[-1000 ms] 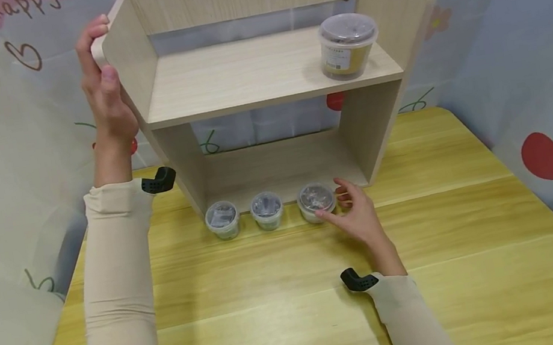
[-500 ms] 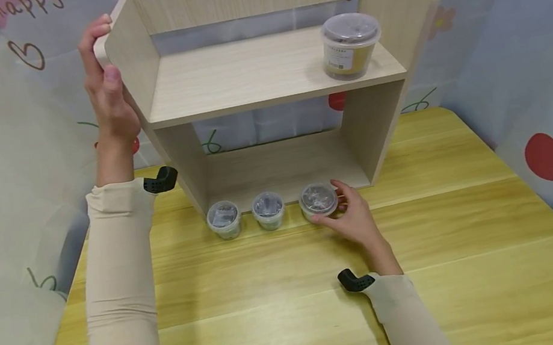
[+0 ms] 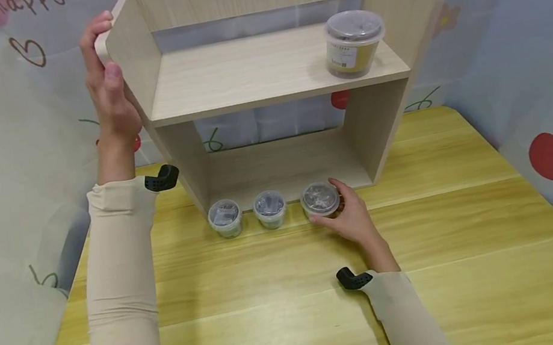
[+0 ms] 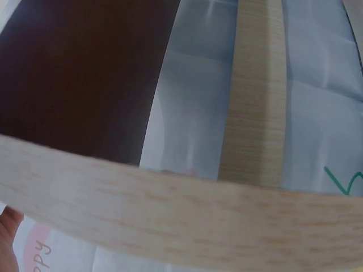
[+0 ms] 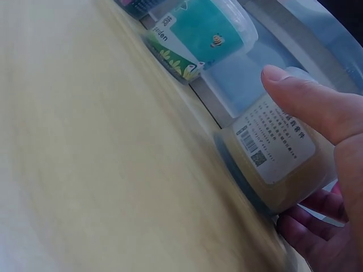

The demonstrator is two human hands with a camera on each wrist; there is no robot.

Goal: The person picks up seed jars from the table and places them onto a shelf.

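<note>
Three small lidded tubs stand in a row at the shelf's front foot: a left tub [image 3: 225,218], a middle tub [image 3: 270,209] and a right tub [image 3: 320,199]. My right hand [image 3: 354,217] has its thumb and fingers curled round the right tub; in the right wrist view this labelled tub [image 5: 278,147] sits between thumb and fingers of the hand [image 5: 334,170]. A larger lidded tub [image 3: 355,43] stands on the upper board of the wooden shelf [image 3: 265,103]. With my left hand [image 3: 112,96] I grip the shelf's left side panel near the top.
The wooden table [image 3: 279,318] spreads in front of the shelf and to its right. Behind hangs a printed cloth [image 3: 538,61] with cherries. In the right wrist view, a tub with a teal label [image 5: 207,37] stands beyond the held one.
The right hand has moved slightly left and its fingers have closed round the right tub. The left hand keeps its grip on the panel. The whole view has shifted a little.
</note>
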